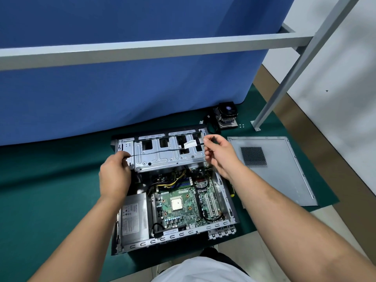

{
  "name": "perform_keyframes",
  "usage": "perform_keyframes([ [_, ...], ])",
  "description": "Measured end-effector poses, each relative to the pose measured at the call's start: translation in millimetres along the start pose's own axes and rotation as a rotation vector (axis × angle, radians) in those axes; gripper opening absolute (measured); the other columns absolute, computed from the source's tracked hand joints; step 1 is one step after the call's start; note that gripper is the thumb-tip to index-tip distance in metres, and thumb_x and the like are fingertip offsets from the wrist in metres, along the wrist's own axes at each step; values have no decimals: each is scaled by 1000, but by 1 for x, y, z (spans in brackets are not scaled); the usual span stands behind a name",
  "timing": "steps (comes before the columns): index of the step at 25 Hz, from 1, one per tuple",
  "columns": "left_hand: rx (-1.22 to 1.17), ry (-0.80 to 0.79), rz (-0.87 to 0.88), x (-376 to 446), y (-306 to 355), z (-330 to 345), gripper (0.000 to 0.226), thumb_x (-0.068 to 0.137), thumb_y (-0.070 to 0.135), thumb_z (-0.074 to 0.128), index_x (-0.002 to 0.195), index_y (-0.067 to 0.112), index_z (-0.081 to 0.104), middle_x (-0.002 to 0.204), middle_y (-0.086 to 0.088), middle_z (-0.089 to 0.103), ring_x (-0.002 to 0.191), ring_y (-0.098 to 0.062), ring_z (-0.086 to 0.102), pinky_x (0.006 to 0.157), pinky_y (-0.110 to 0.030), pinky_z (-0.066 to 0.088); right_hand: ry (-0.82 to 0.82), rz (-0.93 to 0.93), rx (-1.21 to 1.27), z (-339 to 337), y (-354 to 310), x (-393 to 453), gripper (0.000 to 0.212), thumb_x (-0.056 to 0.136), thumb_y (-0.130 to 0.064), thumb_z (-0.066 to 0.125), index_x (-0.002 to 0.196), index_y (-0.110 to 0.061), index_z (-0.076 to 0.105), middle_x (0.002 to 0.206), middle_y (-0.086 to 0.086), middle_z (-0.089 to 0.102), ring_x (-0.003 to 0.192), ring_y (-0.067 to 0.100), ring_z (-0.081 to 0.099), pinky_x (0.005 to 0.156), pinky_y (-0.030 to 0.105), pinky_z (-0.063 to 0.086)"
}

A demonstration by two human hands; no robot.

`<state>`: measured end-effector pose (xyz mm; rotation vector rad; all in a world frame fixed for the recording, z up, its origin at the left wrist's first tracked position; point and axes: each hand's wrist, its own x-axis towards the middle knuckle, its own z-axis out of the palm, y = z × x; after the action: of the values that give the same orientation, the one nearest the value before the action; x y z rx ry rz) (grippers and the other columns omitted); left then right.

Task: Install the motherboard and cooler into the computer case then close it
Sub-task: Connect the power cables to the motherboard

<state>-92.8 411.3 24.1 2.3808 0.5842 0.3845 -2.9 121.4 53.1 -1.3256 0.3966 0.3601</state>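
Motherboard (183, 206), green, lies flat inside the open case (230, 212), which rests on its side on the green mat (50, 190) with its bare processor (176, 203) facing up. Your left hand (115, 176) is raised over the case's left side, fingers curled and pinched closed on one end of a thin black cable (158, 152). Your right hand (218, 153) is raised at the far right corner of the case, thumb and forefinger pinched on the cable's other end, the remaining fingers loosely bent. The cable stretches between your hands across the raised metal drive cage (162, 157) and carries a white label (190, 143) near your right hand. Both forearms reach forward from the lower corners of the view. Inside the case, the grey power supply (134, 218) sits left of the motherboard, with yellow and black wires (175, 181) running at the board's far edge. The cooler (226, 116) stands on the mat beyond the case, well apart from it, beside small screws (241, 125). The grey side panel (270, 169) lies flat on the mat to the right of the case.
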Motion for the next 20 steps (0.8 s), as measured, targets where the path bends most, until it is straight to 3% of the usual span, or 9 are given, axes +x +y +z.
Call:
perform_keyframes([
  [4, 18, 2, 14, 7, -1, -3, 35, 90, -6, 52, 112, 8, 75, 104, -18, 74, 101, -42, 58, 87, -44, 49, -91, 57, 75, -5, -8, -2, 14, 94, 5, 64, 101, -6, 71, 81, 9, 70, 71, 14, 66, 67, 24, 57],
  [8, -37, 10, -63, 15, 0, -5, 32, 95, 3, 53, 115, 10, 76, 109, -17, 64, 95, -32, 58, 86, -32, 43, -119, 122, 105, -6, -14, -3, 16, 94, 8, 59, 104, -4, 64, 84, 13, 68, 69, 17, 65, 63, 25, 57],
  [10, -63, 9, -86, 17, 2, -4, 32, 97, 6, 52, 117, 11, 76, 109, -15, 58, 90, -22, 51, 85, -27, 38, -131, 152, 136, -6, -14, -2, 26, 94, 11, 50, 110, -5, 63, 84, 15, 68, 69, 19, 65, 62, 27, 57],
  [12, -63, 1, -82, 18, 3, -3, 31, 97, 5, 52, 117, 10, 76, 108, -16, 58, 90, -24, 53, 84, -27, 38, -161, 183, 176, -4, -13, 0, 35, 91, 11, 42, 114, -4, 66, 86, 15, 69, 72, 20, 67, 65, 28, 59],
  [16, -69, -8, -86, 19, 2, -1, 29, 96, 6, 54, 117, 7, 75, 108, -16, 67, 102, -33, 61, 87, -31, 43, -101, 201, 224, 1, -10, 9, 20, 96, -2, 56, 110, 0, 71, 89, 14, 71, 73, 17, 70, 66, 26, 59],
  [20, -155, -28, -162, 19, 4, -1, 29, 98, 14, 57, 122, 12, 72, 119, -8, 72, 107, -24, 65, 97, -33, 46, -54, 161, 156, 3, -3, 15, 26, 92, 12, 61, 113, -1, 68, 95, 18, 75, 71, 15, 71, 63, 22, 57],
])
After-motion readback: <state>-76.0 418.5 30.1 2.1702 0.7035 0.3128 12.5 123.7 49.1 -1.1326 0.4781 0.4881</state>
